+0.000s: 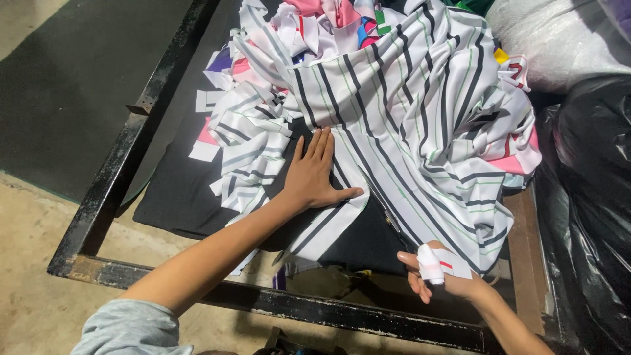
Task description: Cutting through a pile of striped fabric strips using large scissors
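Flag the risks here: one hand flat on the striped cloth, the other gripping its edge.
The left hand pins only one fold of the striped fabric; a pull by the right hand could drag the loose pile off. Cut strips near the black metal frame may slip over the edge.

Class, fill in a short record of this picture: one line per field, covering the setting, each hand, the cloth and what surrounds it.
setting: black metal frame bearing a dark sheet
left hand: flat, palm down on the striped cloth
right hand: grips the striped cloth's lower edge; one finger wrapped in white
pile: cut cloth pieces, white, pink and striped
right side: black bag, white bag
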